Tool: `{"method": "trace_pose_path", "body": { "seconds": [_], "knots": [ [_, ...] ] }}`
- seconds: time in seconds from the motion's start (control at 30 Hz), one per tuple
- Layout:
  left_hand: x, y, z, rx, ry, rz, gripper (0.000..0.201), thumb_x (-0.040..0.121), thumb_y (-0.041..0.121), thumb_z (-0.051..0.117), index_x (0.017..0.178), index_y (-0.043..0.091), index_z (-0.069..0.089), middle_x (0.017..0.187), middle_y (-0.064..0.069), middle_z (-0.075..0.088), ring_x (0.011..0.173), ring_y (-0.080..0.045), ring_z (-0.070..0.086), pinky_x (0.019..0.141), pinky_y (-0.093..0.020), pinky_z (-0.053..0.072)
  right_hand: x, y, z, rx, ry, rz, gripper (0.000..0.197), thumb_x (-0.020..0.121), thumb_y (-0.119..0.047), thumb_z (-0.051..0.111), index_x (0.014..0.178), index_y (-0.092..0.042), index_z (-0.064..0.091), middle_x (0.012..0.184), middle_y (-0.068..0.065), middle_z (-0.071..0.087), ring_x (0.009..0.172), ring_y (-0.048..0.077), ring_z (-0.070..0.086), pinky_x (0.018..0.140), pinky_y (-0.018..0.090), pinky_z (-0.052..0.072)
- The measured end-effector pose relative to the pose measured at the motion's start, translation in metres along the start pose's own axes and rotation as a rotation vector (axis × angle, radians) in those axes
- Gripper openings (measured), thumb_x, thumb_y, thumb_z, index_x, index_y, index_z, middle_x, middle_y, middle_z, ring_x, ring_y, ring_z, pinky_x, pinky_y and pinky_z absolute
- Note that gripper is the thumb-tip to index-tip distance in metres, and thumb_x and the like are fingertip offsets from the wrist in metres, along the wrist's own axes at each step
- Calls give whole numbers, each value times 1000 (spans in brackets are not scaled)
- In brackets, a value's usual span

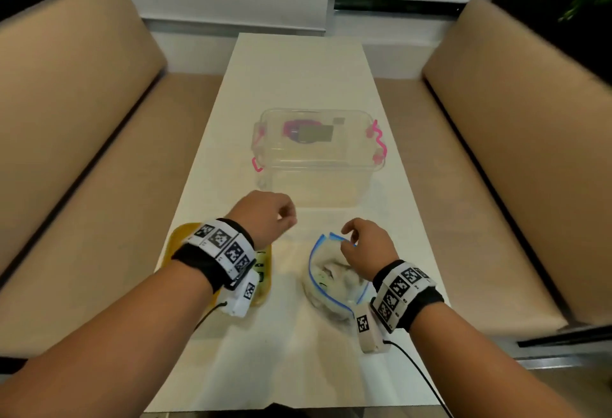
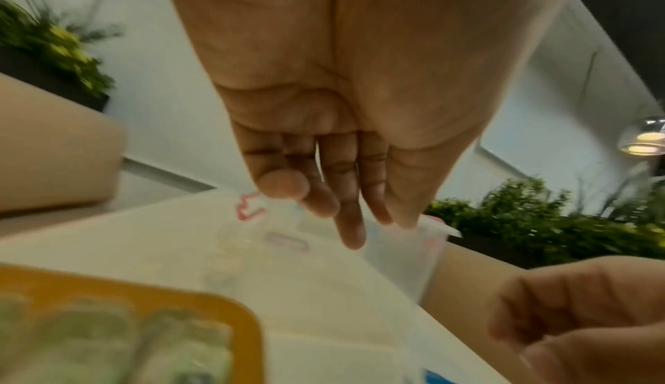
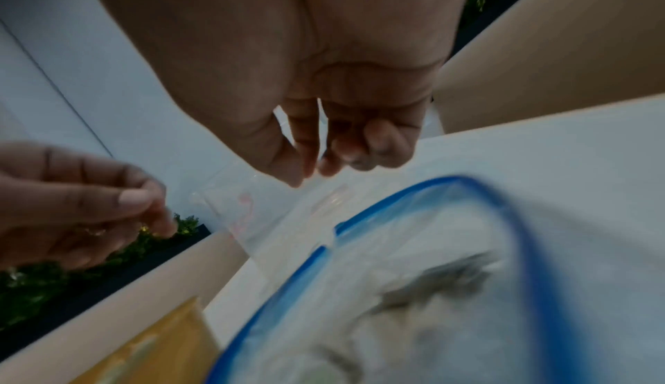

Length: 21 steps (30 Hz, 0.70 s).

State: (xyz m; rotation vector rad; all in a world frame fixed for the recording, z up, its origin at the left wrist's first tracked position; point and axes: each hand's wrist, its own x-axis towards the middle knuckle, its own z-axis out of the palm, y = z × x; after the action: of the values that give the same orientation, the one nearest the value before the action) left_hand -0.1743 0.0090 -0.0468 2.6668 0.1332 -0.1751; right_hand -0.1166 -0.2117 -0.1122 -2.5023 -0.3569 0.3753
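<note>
The zip bag [image 1: 328,277] lies open-mouthed on the desk [image 1: 298,80], just under my right hand [image 1: 367,252]. My left hand [image 1: 268,215] hovers nearby. Both hands' fingers are loosely curled, gripping nothing. Next, I reckon, each hand must pinch the blue rim.

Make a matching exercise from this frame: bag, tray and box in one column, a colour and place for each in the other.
Things:
1. bag
2. tray
3. box

Traits:
a. yellow rim, on the left
b. pink latches, farthest away
c. blue seal, by the right hand

Pairs: 1-c, 2-a, 3-b
</note>
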Motion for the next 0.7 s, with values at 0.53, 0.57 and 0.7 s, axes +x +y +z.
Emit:
{"method": "trace_pose_path", "body": {
  "seconds": [0.53, 0.57, 0.7],
  "knots": [
    [27, 74, 129, 79, -343, -327, 49, 94, 20, 55, 142, 21, 45, 143, -12, 43, 116, -31, 57, 97, -37, 50, -19, 63, -2, -100, -511, 91, 84, 82, -30, 63, 150, -27, 15, 117, 15, 61, 94, 33, 66, 76, 37, 54],
    [25, 74, 127, 49, -300, -350, 47, 94, 21, 55, 140, 18, 48, 143, -11, 46, 122, -28, 54, 100, -35, 47, -16, 66, -3, -96, -484, 53, 83, 82, -22, 63, 150, -28, 16, 121, 17, 57, 96, 33, 64, 74, 34, 51],
    [11, 70, 124, -58, -182, -460, 49, 90, 26, 62, 137, 17, 53, 138, -9, 54, 121, -25, 55, 98, -33, 47, -7, 79, -12, 60, -239, -121, 62, 86, 0, 49, 142, -28, 46, 124, 14, 50, 110, 29, 57, 88, 26, 45]
  ]
}}
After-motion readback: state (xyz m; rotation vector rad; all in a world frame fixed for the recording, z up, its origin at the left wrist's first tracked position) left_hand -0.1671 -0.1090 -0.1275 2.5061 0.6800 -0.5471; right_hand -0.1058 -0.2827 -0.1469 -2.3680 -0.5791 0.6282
